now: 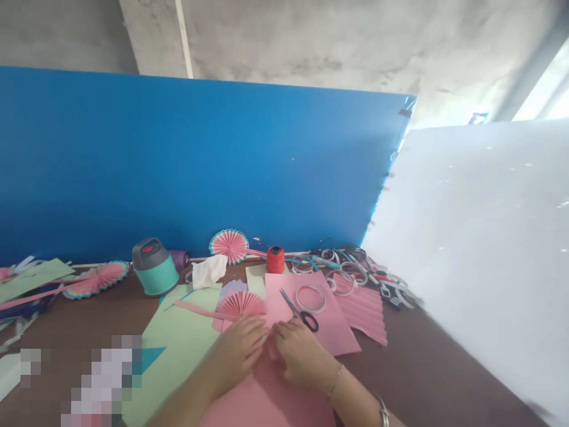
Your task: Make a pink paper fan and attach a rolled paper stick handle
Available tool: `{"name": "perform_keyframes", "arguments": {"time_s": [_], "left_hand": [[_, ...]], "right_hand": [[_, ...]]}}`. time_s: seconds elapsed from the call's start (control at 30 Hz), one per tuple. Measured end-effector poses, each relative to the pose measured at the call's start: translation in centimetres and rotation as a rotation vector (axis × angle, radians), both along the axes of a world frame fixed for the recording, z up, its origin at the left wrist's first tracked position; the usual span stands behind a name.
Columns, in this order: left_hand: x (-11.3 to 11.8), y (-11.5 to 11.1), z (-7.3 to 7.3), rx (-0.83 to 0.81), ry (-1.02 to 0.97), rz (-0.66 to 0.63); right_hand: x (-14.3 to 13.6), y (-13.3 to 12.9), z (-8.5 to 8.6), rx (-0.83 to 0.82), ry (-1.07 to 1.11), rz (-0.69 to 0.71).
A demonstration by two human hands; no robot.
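My left hand [242,351] and my right hand [302,356] meet over a sheet of pink paper [267,403] at the front of the table. Both have bent fingers closed at the paper, their tips almost touching; the exact grip is partly hidden. Just beyond my left hand lies a pleated pink paper fan [242,303] with a pink paper strip [200,309] reaching left. Scissors [297,309] with dark handles rest beyond my right hand on another pink sheet [338,338]. Beside them is a roll of tape [310,298].
Pale green paper [178,338] spreads at left. Behind stand a teal and grey device [155,267], a white tissue [208,271], a finished round fan [229,246] and red thread [275,260]. Tangled cables [355,270] and corrugated pink paper [362,308] lie right. A blue partition [200,160] closes the back.
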State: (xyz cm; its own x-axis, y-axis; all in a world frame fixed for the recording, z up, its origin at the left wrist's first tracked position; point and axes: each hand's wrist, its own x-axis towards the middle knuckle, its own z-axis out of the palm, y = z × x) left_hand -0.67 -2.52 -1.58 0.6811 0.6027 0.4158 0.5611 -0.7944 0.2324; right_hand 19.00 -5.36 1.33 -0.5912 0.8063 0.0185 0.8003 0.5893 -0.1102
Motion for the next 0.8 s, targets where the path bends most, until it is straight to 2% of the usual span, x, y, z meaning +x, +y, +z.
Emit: {"name": "perform_keyframes", "arguments": {"time_s": [0.13, 0.23, 0.33, 0.47, 0.53, 0.63, 0.8], "left_hand": [[0.1, -0.4, 0.4, -0.046, 0.029, 0.015], [0.1, -0.4, 0.4, -0.118, -0.016, 0.034], [0.3, -0.4, -0.2, -0.198, -0.091, 0.077], [0.7, -0.3, -1.0, -0.215, -0.196, 0.128], [0.8, -0.4, -0.8, -0.211, -0.202, 0.083], [0.8, -0.9, 0.1, -0.162, -0.164, 0.009], [0.7, -1.8, 0.8, 0.07, -0.046, -0.167]], "right_hand": [[-0.4, 0.3, -0.8, 0.018, 0.016, -0.029], [-0.7, 0.6, -1.4, 0.064, 0.116, -0.084], [-0.7, 0.7, -1.6, 0.128, 0.242, -0.137], [-0.5, 0.7, -1.5, 0.129, 0.394, -0.117], [-0.3, 0.9, -1.7, 0.094, 0.457, -0.148], [0.1, 1.6, -2.4, 0.102, 0.48, -0.287], [1.3, 2.8, -3.2, 0.174, 0.392, -0.5]]}}
